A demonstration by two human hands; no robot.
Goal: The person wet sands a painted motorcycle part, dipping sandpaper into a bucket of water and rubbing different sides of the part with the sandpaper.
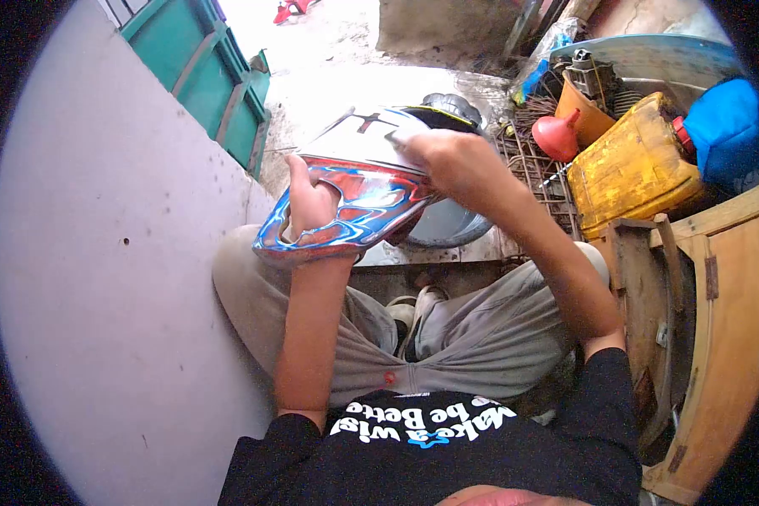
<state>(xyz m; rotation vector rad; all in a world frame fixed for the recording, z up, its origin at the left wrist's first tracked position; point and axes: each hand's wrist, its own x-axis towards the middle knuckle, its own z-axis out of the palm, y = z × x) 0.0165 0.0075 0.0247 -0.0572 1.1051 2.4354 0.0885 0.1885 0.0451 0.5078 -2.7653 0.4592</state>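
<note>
A motocross-style helmet (371, 190), white on top with red, blue and white graphics below, is held up over my knees. My left hand (312, 207) grips it from the left, reaching through an opening in the coloured part with the thumb up. My right hand (447, 156) is closed against the white upper part on the right. Its fingertips are partly hidden and blurred, so what they may hold does not show. Behind and below the helmet sits a round basin (451, 226), partly covered by it.
A white wall (126, 253) runs close along my left, with a green panel (198, 80) beyond. At right are a yellow jerrycan (637, 164), a red funnel (557, 135), a blue cloth-like item (734, 135), a metal grid (540, 164) and a wooden cabinet (734, 312).
</note>
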